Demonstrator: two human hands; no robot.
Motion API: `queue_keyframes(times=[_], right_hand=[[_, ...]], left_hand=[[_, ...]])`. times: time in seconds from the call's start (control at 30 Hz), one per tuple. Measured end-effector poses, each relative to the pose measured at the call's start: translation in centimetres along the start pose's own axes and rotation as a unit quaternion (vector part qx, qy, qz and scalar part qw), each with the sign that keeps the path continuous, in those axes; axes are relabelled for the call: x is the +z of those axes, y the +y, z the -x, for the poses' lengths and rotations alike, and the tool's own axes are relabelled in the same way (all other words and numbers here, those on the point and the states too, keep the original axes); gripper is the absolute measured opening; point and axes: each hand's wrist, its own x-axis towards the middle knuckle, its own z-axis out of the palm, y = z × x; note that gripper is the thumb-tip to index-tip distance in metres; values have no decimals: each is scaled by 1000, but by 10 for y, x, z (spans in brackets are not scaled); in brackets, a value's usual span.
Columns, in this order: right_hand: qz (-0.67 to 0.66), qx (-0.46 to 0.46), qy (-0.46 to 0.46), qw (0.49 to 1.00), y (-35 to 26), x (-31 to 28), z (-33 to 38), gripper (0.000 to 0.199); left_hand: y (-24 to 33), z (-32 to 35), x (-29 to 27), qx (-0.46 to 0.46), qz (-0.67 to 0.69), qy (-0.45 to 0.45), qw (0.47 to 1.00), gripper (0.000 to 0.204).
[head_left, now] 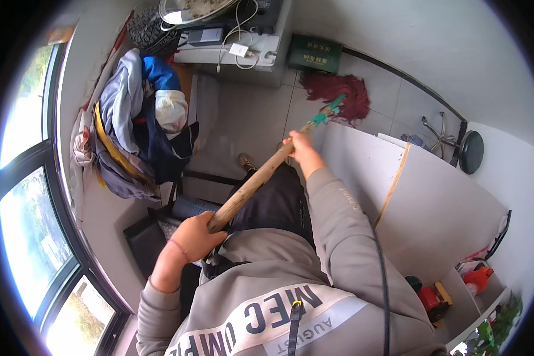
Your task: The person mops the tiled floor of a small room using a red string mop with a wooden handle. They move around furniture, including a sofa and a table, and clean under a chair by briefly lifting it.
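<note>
A mop with a long wooden handle point(258, 182) slants across the middle, from near my waist out to the far floor. My left hand point(194, 237) is wrapped round the handle's near end. Farther along, my right hand point(301, 146) grips the handle below its green-wrapped joint point(327, 111). The dark red mop head point(353, 98) is spread on the grey tiles, close to a dark green box point(315, 54).
Clothes and bags point(137, 124) are piled along the left by the windows. A white desk point(261, 53) with cables stands at the far end. To the right are a pale partition point(362, 172), a round stool point(471, 152) and a shelf with red items point(434, 299).
</note>
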Motion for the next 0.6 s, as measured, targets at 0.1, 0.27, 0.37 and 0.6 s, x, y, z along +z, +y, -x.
queue_keyframes(times=[0.1, 0.27, 0.37, 0.6], right_hand=[[57, -11, 54, 997, 18, -15, 7, 14], [99, 8, 3, 995, 102, 33, 26, 17], [133, 21, 17, 991, 164, 89, 64, 21], [182, 145, -81, 969, 285, 210, 141, 33]], left_hand=[[-17, -7, 24, -7, 85, -32, 996, 42], [-89, 30, 34, -88, 108, -36, 990, 31], [-139, 78, 26, -170, 171, -26, 970, 30], [-222, 189, 18, -268, 237, 132, 924, 31]])
